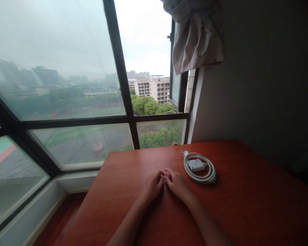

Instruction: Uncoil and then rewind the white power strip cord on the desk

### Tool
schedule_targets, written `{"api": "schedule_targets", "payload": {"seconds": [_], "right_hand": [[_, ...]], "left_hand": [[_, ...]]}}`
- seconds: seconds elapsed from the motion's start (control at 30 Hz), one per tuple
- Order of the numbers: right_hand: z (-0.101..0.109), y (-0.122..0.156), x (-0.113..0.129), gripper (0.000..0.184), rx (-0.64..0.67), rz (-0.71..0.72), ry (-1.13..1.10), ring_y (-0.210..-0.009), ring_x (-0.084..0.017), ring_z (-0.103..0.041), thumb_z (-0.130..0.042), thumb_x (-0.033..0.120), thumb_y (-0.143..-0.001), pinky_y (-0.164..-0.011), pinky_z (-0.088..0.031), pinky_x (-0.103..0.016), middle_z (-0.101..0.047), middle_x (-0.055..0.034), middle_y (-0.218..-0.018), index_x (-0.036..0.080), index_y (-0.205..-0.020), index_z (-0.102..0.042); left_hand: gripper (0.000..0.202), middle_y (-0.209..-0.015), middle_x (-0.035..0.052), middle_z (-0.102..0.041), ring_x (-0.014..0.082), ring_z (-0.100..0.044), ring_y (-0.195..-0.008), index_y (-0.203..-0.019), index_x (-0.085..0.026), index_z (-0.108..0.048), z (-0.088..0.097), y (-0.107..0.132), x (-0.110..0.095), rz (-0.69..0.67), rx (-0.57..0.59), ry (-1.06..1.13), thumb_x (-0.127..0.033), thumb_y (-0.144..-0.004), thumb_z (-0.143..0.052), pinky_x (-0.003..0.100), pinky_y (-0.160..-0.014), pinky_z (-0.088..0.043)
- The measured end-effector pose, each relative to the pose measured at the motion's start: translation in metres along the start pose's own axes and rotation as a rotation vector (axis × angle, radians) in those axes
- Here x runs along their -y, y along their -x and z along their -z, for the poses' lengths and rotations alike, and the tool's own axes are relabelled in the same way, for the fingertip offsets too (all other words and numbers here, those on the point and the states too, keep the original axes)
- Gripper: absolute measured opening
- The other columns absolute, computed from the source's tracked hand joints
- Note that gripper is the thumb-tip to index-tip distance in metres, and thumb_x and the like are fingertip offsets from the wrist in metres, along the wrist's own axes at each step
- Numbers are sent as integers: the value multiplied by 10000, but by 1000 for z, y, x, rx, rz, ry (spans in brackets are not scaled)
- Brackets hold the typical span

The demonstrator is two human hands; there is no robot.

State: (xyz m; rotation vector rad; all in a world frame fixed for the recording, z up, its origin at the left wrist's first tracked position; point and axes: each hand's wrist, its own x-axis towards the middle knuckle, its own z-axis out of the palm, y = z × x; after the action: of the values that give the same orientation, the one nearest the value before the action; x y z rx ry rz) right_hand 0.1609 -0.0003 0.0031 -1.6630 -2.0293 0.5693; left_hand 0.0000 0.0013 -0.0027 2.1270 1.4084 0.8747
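My left hand (152,184) and my right hand (177,184) rest together on the reddish-brown table (246,191), their fingertips meeting in the middle. Both are closed, the fingers curled inward and the thumbs close to each other. A tiny pale spot shows between the fingertips; whether it is a nail or a small held thing, I cannot tell. Just right of my right hand lies a white extension cord (213,172), coiled into a loop. Its power block (196,165) sits inside the coil, and its plug (185,154) points to the far left. Neither hand touches it.
Large dark-framed windows (130,118) stand beyond the table's far and left edges, with one sash swung open. A gathered curtain (197,44) hangs at the upper right, beside a dark wall (259,85). A small brownish thing (175,144) shows at the table's far edge.
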Motion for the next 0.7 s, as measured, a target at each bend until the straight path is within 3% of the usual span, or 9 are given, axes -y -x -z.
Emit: {"api": "schedule_targets", "payload": {"seconds": [0.7], "right_hand": [[3, 0, 3, 391, 14, -13, 5, -1077, -236, -633, -484, 301, -904, -893, -431, -293, -690, -81, -1158, 227, -1279, -569]], "left_hand": [[208, -933, 28, -712, 175, -641, -834, -999, -222, -631, 1, 1, -1, 7, 13, -3, -279, -915, -449, 268, -732, -447]]}}
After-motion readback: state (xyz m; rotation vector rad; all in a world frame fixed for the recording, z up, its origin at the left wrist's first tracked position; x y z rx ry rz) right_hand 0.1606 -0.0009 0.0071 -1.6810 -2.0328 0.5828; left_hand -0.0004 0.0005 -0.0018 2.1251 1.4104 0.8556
